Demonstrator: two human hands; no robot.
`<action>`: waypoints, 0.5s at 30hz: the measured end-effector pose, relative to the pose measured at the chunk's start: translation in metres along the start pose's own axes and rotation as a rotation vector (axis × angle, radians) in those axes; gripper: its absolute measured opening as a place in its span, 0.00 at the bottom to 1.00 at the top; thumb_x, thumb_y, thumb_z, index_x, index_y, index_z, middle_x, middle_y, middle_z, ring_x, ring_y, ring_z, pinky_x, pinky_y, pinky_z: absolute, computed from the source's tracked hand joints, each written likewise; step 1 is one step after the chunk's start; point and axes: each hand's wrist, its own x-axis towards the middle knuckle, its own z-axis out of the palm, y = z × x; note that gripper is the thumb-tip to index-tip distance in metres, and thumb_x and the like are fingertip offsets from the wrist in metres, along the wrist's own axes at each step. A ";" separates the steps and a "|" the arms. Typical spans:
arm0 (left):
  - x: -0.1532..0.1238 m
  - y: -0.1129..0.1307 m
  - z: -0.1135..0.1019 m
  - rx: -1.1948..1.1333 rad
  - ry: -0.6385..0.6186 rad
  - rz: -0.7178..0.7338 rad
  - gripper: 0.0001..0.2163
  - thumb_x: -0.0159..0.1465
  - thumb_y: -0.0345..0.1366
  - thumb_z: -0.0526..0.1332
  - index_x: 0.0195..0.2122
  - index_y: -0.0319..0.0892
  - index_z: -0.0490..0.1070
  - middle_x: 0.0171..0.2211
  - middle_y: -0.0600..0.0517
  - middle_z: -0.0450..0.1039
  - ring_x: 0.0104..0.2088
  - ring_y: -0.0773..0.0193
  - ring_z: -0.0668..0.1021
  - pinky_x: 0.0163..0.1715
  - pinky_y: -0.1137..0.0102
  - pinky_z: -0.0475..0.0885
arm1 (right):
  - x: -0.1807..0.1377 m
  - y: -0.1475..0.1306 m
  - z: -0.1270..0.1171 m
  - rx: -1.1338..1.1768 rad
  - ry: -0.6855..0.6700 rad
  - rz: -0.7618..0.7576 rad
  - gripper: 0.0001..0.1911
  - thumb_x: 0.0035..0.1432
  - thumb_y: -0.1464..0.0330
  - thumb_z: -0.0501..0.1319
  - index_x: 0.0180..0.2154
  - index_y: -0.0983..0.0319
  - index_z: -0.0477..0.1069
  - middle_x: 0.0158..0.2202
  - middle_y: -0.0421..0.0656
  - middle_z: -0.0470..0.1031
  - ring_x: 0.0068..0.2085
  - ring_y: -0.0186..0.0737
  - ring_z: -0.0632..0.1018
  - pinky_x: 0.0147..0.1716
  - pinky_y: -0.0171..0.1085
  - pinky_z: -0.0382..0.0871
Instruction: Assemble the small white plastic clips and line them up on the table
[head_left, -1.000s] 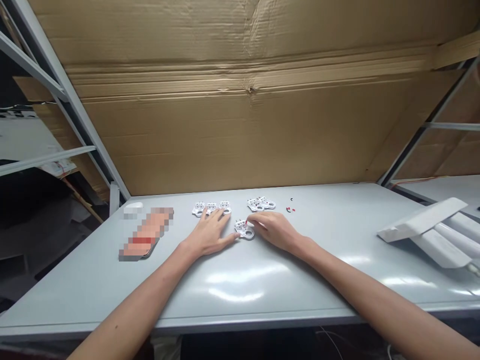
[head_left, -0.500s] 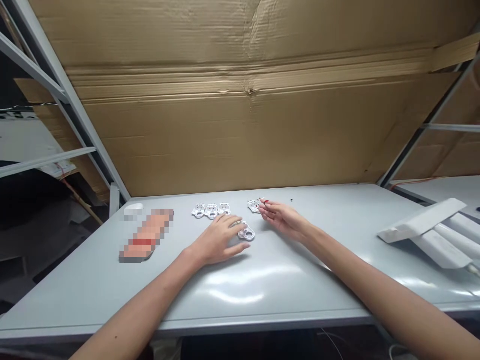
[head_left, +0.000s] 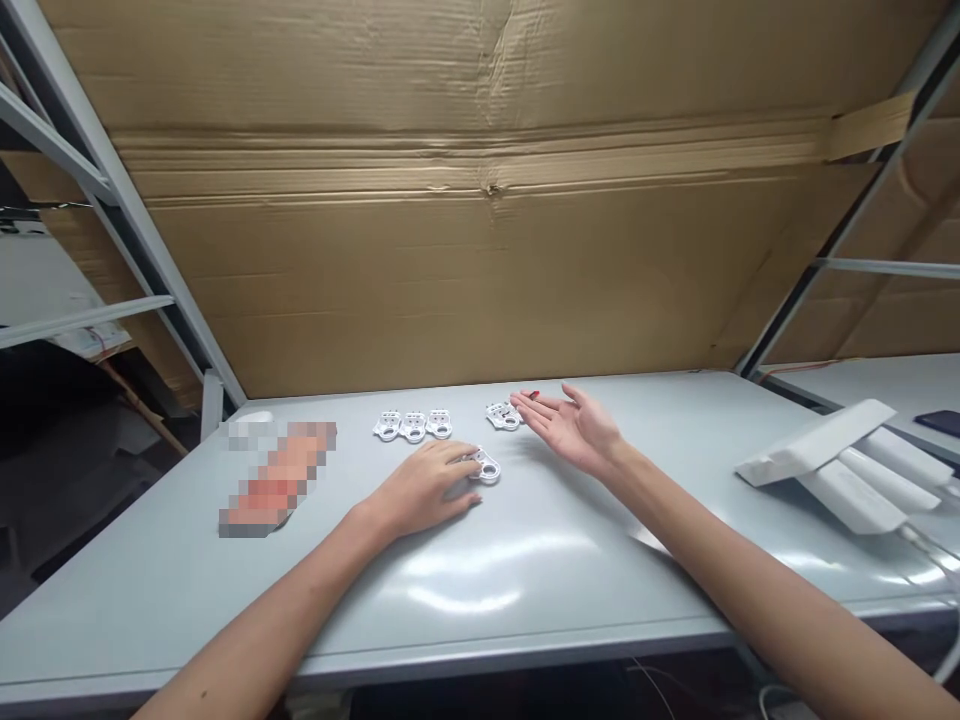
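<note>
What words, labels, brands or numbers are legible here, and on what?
None can be read.
Cardboard: no print shows.
White parts: too small to show any marking.
Patch on the table's left: pixelated, unreadable.
White bars: no label shows.

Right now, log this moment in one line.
left hand: fingers on single white part | right hand: open, palm up, beside pile of white parts | row of three parts: untouched on table
</note>
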 end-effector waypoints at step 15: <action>0.002 0.004 0.004 0.048 0.120 -0.030 0.10 0.63 0.33 0.64 0.47 0.45 0.74 0.53 0.45 0.72 0.54 0.51 0.73 0.53 0.57 0.70 | 0.008 -0.023 -0.043 -1.151 0.459 -0.307 0.09 0.60 0.67 0.58 0.37 0.62 0.77 0.41 0.50 0.81 0.47 0.50 0.79 0.50 0.48 0.70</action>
